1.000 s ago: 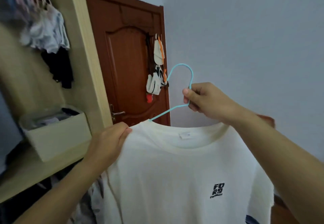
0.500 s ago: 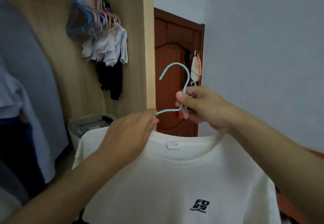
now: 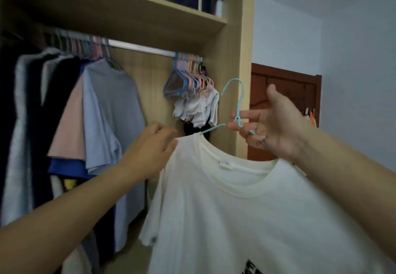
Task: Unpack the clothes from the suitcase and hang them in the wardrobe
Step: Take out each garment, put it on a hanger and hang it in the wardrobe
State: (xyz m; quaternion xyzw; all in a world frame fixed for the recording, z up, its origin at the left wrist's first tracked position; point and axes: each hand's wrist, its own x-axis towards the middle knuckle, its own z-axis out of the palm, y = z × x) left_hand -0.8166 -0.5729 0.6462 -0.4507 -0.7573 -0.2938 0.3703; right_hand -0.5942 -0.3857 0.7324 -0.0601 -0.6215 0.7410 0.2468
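Holding the cream T-shirt (image 3: 246, 209) up in front of the open wardrobe (image 3: 242, 63), you are in the last part of the work for this one garment. The shirt already sits on the light blue hanger (image 3: 236, 102), with the collar around the neck of the hanger, so the dressing step looks done. Your right hand (image 3: 272, 126) holds the hanger just under its hook, the wire passing between the fingers, which are rather spread and only loosely bent. Your left hand (image 3: 150, 151) rests on the left shoulder of the shirt, near the hanger arm that comes out of the collar; I cannot tell if it pinches the cloth or only touches it.

What is left: the hook is not yet on the rail (image 3: 141, 47), which runs above and to the left of it. There is a free piece of rail between the hanging shirts (image 3: 102, 113) on the left and the bunch of empty hangers (image 3: 188, 76) on the right, and I judge this is the good place. The suitcase is not in view, so how many clothes remain I cannot say.

Compared with half a second ago, your view has turned to the left and upward: the rail and the upper shelf (image 3: 137, 14) now show, and the door (image 3: 285, 106) has gone to the right edge. The right hand's grip looks looser than it was.
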